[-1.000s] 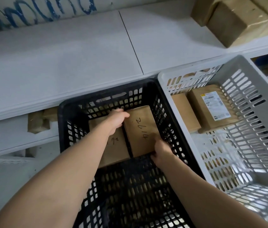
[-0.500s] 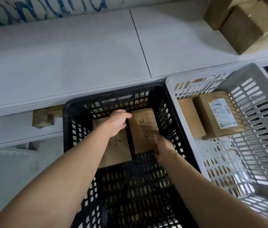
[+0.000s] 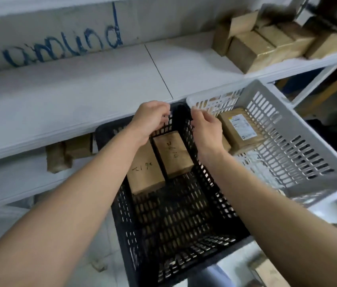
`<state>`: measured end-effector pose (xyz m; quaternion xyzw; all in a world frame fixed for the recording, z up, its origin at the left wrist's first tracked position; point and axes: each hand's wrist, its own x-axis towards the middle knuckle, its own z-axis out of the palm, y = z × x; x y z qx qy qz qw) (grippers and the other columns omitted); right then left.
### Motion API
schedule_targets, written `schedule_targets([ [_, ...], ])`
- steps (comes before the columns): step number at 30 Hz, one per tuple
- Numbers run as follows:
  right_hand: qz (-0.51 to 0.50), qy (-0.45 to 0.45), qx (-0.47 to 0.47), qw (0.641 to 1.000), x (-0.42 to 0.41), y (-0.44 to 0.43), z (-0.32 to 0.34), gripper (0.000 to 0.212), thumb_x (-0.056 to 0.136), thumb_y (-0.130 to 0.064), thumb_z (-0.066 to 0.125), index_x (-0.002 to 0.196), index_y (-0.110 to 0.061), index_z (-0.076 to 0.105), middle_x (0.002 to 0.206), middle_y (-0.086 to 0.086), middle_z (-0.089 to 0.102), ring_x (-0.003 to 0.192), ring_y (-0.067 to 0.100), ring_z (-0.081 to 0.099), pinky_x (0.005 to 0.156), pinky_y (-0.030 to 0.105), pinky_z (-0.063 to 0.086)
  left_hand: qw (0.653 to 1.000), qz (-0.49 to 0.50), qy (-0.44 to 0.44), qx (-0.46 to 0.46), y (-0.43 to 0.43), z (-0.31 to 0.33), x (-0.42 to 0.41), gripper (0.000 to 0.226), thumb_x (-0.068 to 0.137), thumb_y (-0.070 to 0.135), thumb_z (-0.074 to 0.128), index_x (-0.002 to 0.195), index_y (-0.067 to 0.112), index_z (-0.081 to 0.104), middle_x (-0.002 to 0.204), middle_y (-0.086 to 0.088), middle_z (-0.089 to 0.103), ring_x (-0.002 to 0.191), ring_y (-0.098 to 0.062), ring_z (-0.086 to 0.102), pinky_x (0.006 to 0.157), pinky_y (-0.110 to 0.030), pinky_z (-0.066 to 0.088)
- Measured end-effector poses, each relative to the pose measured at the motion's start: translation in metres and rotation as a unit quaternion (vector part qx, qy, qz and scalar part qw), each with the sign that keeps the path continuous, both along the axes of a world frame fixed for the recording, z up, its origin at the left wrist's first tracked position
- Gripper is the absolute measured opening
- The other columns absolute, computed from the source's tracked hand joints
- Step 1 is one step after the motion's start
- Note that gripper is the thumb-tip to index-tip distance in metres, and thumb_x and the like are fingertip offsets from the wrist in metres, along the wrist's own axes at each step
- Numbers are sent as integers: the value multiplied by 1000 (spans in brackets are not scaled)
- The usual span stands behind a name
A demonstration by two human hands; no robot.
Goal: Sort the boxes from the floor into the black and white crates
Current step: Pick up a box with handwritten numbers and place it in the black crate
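The black crate (image 3: 184, 255) stands in front of me, and two brown boxes lie flat side by side at its far end, the left box (image 3: 144, 175) and the right box (image 3: 173, 156), both with handwritten marks. To its right stands the white crate (image 3: 287, 146), holding a brown box with a printed label (image 3: 242, 129). A plain box (image 3: 226, 145) beside that one is mostly hidden by my wrist. My left hand (image 3: 151, 119) and my right hand (image 3: 204, 125) hover at the black crate's far rim, fingers loosely curled, holding nothing.
A white shelf (image 3: 80, 96) runs just behind the crates, with several brown boxes (image 3: 266, 42) stacked at its right end. More boxes (image 3: 68, 154) sit on the lower shelf to the left. Blue writing marks the wall (image 3: 60, 48) behind.
Both hands have let go of the two boxes and risen from inside the black crate to its far rim. The boxes stay in place, and my view has tilted upward.
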<state>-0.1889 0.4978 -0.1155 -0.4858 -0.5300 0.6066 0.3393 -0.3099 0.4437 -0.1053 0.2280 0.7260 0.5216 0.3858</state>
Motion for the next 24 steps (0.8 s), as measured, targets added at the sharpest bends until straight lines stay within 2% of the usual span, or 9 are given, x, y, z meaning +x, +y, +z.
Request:
schedule_targets([
  [3,-49,22,46,998,31,-35,21,36,99,-33,43,86,-9,67,78,-6,69,63,-3,62,52,6,43,998,-51,22,42,-24,27,31,13,94,23,53,96,22,66,104,-1,68,99,-18,66,91,-37,50],
  [4,-62,22,52,997,42,-47,25,38,99,-34,41,89,-9,67,82,-4,69,67,-1,63,55,10,45,996,-69,26,50,-33,35,42,14,95,24,53,98,22,66,104,0,68,98,-17,65,93,-37,49],
  [6,-92,23,57,994,65,-68,32,45,100,-36,40,96,2,65,94,11,68,80,19,62,62,28,44,992,-108,33,64,-48,48,65,13,95,25,52,97,22,65,103,2,68,98,-15,64,94,-35,49],
  [7,-108,22,59,992,76,-75,35,45,99,-36,41,96,2,64,98,17,66,87,26,61,66,30,46,989,-124,32,71,-52,54,77,13,95,24,52,94,23,65,101,2,67,97,-15,64,93,-35,49],
  [10,-163,10,76,984,124,-94,49,36,99,-37,42,84,-14,66,91,9,68,88,23,62,75,31,46,979,-186,25,85,-60,67,122,13,95,24,53,91,20,65,95,3,66,94,-15,63,89,-33,47],
  [13,-240,4,90,967,184,-104,63,44,99,-36,42,90,1,64,87,18,64,79,18,55,71,35,44,958,-267,9,109,-57,75,178,15,96,24,51,91,17,64,87,2,64,82,-11,61,75,-26,46],
  [18,-346,-3,102,933,292,-130,74,34,97,-35,46,82,-9,62,75,0,61,60,1,57,54,16,44,917,-377,-1,129,-60,83,281,18,96,25,51,89,19,66,92,0,66,90,-17,62,80,-32,46],
  [21,-418,-22,111,902,356,-156,75,47,97,-37,47,88,9,57,79,6,52,72,14,50,65,28,40,893,-433,-9,124,-66,83,341,18,96,27,50,91,19,66,92,2,66,88,-15,62,81,-31,45],
  [24,-475,-35,97,874,418,-184,69,46,96,-40,47,93,4,60,87,18,59,78,22,54,68,31,41,868,-482,-16,118,-75,77,401,18,97,26,49,96,17,65,94,1,66,88,-14,61,79,-30,45],
])
